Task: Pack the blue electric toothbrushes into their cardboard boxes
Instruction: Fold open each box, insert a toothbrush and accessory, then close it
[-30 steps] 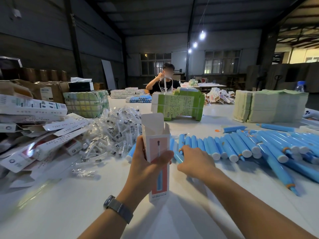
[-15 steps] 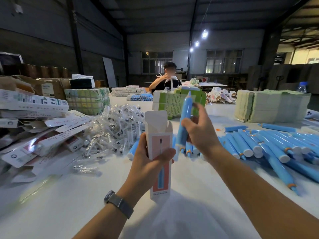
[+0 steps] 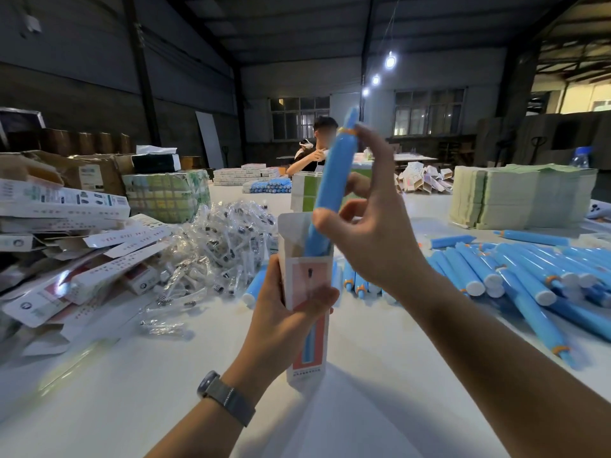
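Head view: at a white packing table (image 3: pixel 165 401), a worker's left hand (image 3: pixel 284 320) wraps its fingers and thumb around an upright cardboard box (image 3: pixel 309 312), top flap open, near the centre of the scene. The right hand (image 3: pixel 373 239) pinches a blue electric toothbrush (image 3: pixel 332 180) between thumb low on the barrel and fingertips near the orange ring high up, the handle's lower end already inside the box mouth and the rest standing above it, tilted slightly right.

The toothbrush looks like a rigid, smooth plastic cylinder, probably light enough for a two-point pinch but glossy enough to slip; a hold along the barrel, as here, seems the safest place, leaving the lower end free to slide down. The box appears to be thin card that could buckle or pinch its own opening if squeezed hard, so a loose clasp on the lower half, clear of the mouth, would likely serve best.

To the right lies a heap of loose toothbrushes (image 3: pixel 515 276), more of them just behind the box. To the left sit a pile of clear-wrapped brush heads (image 3: pixel 215 246) and a jumble of flat cartons (image 3: pixel 82 259). Far right, a stack of pale green sheets (image 3: pixel 522 196). Across the table, a second person (image 3: pixel 317 150) works.
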